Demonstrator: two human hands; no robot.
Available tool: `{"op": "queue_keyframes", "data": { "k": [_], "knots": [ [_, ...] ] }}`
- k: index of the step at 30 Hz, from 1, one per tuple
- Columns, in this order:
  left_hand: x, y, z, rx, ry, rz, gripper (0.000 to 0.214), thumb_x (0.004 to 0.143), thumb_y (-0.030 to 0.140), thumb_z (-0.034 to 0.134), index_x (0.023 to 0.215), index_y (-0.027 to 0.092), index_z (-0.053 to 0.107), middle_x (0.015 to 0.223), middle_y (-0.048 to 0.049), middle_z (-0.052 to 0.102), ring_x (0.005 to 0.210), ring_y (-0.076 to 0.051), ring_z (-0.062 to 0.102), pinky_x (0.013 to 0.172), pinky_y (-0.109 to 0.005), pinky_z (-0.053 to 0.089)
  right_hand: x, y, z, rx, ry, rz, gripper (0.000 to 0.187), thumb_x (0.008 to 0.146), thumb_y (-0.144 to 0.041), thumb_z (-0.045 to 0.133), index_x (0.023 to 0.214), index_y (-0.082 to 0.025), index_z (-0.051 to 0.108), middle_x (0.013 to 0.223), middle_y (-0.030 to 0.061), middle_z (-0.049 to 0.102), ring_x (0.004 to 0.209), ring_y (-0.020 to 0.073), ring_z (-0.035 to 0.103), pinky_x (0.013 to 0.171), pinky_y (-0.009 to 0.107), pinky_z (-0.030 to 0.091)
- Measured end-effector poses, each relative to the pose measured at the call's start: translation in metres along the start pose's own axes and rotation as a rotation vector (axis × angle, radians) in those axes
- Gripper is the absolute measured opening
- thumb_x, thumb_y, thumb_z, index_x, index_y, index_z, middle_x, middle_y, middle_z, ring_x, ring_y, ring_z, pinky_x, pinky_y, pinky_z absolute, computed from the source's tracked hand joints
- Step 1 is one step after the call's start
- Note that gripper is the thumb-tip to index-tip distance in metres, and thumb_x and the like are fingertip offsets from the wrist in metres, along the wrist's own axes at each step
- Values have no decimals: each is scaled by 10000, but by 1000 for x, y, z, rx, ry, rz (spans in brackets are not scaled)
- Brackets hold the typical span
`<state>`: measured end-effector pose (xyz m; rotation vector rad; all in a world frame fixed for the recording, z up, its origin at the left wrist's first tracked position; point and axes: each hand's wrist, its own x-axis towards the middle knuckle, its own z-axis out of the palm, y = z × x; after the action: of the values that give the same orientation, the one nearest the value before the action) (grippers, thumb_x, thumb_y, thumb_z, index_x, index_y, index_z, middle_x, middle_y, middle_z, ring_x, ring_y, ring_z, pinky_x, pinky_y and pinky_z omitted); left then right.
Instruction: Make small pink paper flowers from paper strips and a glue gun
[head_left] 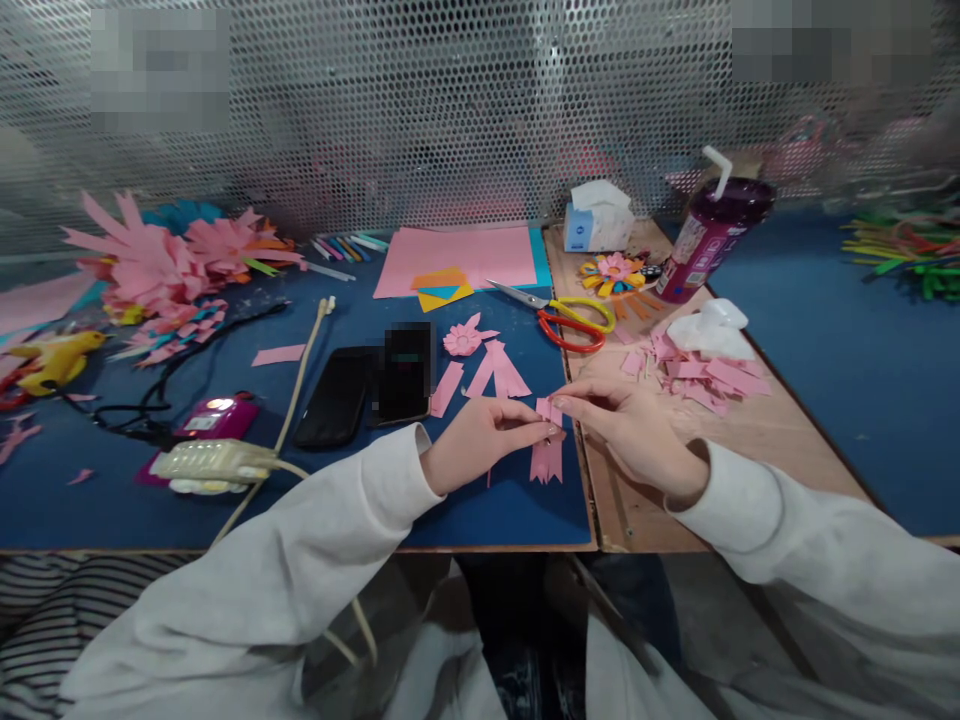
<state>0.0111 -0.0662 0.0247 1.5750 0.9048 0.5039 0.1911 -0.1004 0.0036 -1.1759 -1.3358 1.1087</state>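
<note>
Near the front edge of the table, my left hand (pixel 480 445) pinches a pink paper strip (pixel 546 465) with notched lower ends. My right hand (pixel 637 432) is closed in a pinch at the strip's upper right edge. The fingertips partly cover the paper. Just beyond my hands lie more pink strips (pixel 508 372) and a small pink paper flower (pixel 463 340). Scissors (pixel 576 322) with one red and one yellow handle rest farther back, blades parted.
Two phones (pixel 334 398) and a power strip (pixel 217 462) with cords lie left. Pink scraps (pixel 712 380), a purple cup (pixel 709 240) with a straw and a tissue box (pixel 598 222) stand right. Pink sheets (pixel 465 255) lie before a perforated metal screen (pixel 450 120).
</note>
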Motion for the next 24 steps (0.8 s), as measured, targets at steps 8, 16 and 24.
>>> {"op": "queue_keyframes", "data": {
  "k": [8,16,24],
  "knots": [
    [0,1,1,-40,-15,-3,135,763,271,648,786,158,716,789,-26,722,755,-132,656,779,-257,514,1,-11,-3,-250,3,-141,143,790,-334,635,782,-199,683,756,11,652,695,132,584,639,277,477],
    [1,-6,1,-180,4,71,160,815,287,598,787,130,606,772,-43,700,696,-113,648,615,-203,478,-9,-12,-1,-641,99,-644,106,836,-212,570,936,-205,603,771,24,564,572,106,474,509,258,398],
    [-3,-7,6,-163,-24,176,171,841,301,563,844,130,548,779,-52,682,705,-127,666,709,-252,538,-6,-6,0,-719,86,-688,95,837,-174,579,927,-202,568,767,14,561,608,105,507,535,239,425]
  ]
}}
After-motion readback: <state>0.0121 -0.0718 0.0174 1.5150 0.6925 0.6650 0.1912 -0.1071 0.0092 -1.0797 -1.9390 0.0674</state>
